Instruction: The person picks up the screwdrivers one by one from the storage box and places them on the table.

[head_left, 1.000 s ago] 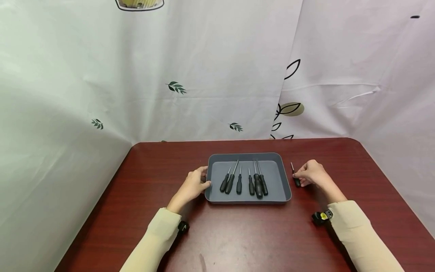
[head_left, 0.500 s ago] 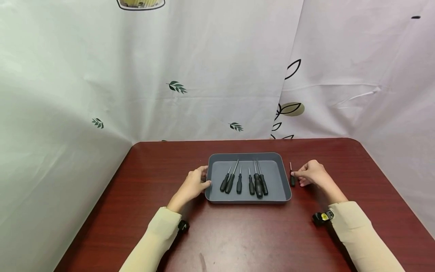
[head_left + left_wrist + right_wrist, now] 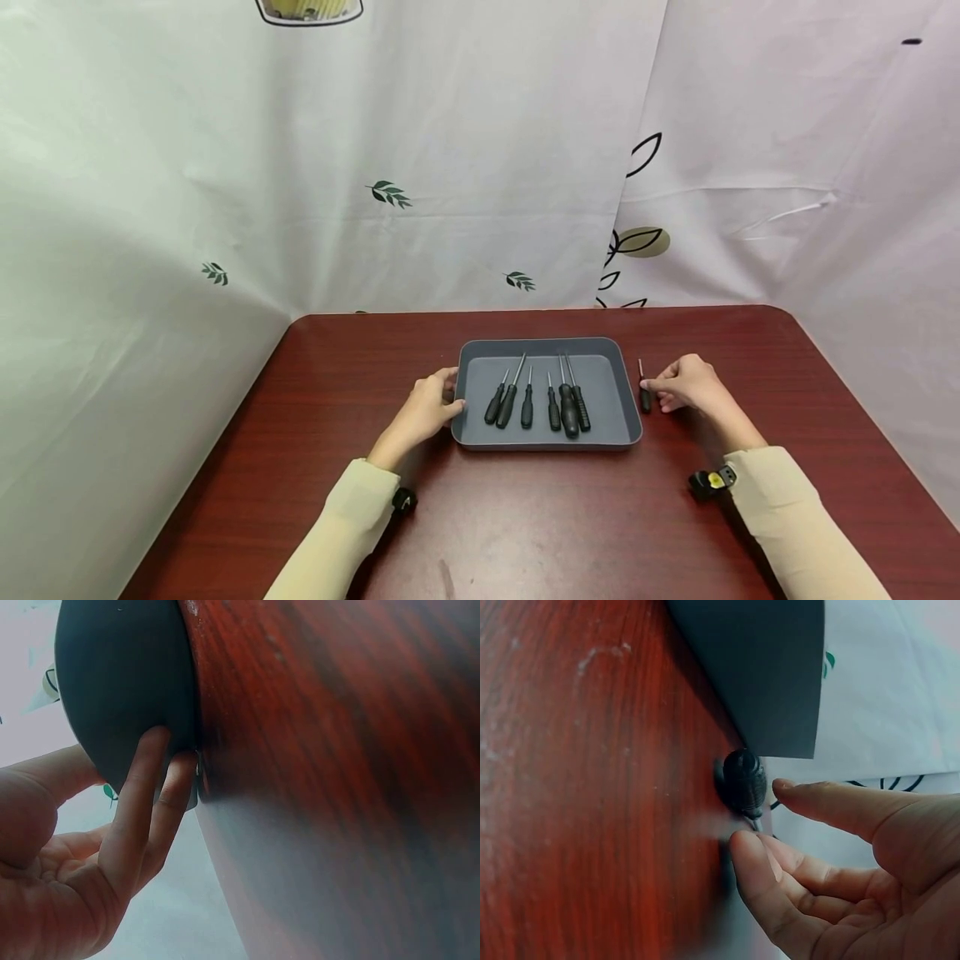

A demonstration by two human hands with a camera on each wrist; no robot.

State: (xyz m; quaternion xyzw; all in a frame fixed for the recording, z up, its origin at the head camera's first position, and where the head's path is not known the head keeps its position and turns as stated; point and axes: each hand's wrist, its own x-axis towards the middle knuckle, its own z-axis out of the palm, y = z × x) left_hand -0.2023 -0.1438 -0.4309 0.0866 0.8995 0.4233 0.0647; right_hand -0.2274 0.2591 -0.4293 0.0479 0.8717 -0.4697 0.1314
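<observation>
A grey tray [image 3: 540,442] stands on the table, with several black-handled screwdrivers [image 3: 507,406] lying inside it, tips toward the far side. My left hand [image 3: 429,406] holds the tray at its left end. In the left wrist view, fingers [image 3: 139,802] lie against the tray's outer wall [image 3: 124,682], and the thumb's tip is hidden behind its edge. Just right of the tray, a small screwdriver [image 3: 646,398] lies on the table. My right hand [image 3: 686,383] pinches it near the handle's top; the right wrist view shows thumb and finger either side of the handle's neck [image 3: 751,814].
The dark red wooden table [image 3: 540,517] has a rounded far edge close to a white curtain [image 3: 450,167] printed with leaves. A small black camera [image 3: 708,482] sits at the right wrist, another dark device [image 3: 405,500] at the left.
The small screwdriver has shifted slightly left and straightened beside the tray, with my right hand moving along it. Over the last half second little differs. The left hand and tray stay in place.
</observation>
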